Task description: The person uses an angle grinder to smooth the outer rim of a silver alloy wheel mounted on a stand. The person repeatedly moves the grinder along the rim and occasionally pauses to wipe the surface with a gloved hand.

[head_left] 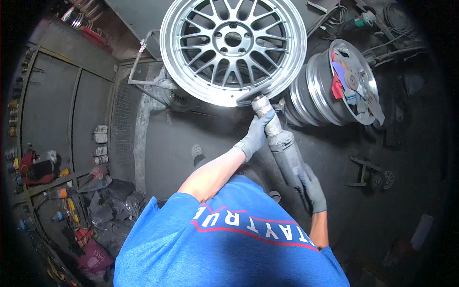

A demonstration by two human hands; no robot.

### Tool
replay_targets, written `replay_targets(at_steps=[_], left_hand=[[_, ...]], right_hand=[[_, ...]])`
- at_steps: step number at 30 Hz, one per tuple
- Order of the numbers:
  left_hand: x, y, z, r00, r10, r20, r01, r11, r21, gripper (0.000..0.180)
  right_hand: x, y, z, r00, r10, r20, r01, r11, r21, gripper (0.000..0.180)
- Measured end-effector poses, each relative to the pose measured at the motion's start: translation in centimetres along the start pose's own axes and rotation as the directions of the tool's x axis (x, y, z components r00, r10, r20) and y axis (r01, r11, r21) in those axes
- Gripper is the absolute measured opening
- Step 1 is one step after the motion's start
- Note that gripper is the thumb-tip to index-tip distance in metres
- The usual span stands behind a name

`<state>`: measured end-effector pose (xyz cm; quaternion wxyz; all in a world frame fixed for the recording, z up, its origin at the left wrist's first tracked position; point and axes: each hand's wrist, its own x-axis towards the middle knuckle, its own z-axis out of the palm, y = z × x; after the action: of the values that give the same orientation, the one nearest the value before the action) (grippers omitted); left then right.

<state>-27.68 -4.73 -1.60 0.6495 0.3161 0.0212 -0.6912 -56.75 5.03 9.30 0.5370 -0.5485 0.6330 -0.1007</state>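
A silver multi-spoke car wheel (233, 57) lies face up in front of me. My gloved left hand (256, 134) grips the tape-wrapped neck of a grey angle grinder (287, 155). Around the rear of its body closes my gloved right hand (314, 189), its fingers partly hidden behind the tool. The grinder's round disc (254, 93) is at the wheel's near rim, just right of the middle; whether it touches the metal or hovers close above, I cannot tell.
To the right, another wheel (322, 88) lies on its side, with rags and abrasive discs on it. A green-ended power tool (366, 20) and cables lie at the back right. A small metal stand (366, 172) is on the floor. Bags and bottles crowd the left beside a metal cabinet (52, 103).
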Motion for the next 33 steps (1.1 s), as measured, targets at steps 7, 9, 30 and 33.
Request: replay_targets(at_steps=[7, 9, 30, 33], left_hand=[[-3.5, 7.0, -5.5, 0.993, 0.014, -0.117, 0.024, 0.947, 0.319, 0.062], [-4.2, 9.1, -6.3, 0.989, 0.03, -0.142, 0.025, 0.928, 0.371, 0.06], [-1.0, -0.3, 0.3, 1.0, -0.026, 0.011, 0.025, 0.997, 0.067, 0.075], [-1.0, -0.4, -0.4, 1.0, 0.007, 0.007, -0.007, 0.998, 0.062, 0.078]], right_hand=[[-2.6, -0.6, 12.5, 0.994, 0.055, 0.099, -0.088, 0.927, 0.366, 0.069], [-3.1, -1.5, 15.5, 0.99, 0.067, 0.12, -0.115, 0.878, 0.465, 0.07], [-3.9, -2.9, 2.3, 0.994, 0.029, -0.102, -0.023, 0.998, 0.062, 0.062], [-3.8, -4.5, 2.4, 0.989, 0.144, -0.046, -0.127, 0.957, 0.261, 0.061]])
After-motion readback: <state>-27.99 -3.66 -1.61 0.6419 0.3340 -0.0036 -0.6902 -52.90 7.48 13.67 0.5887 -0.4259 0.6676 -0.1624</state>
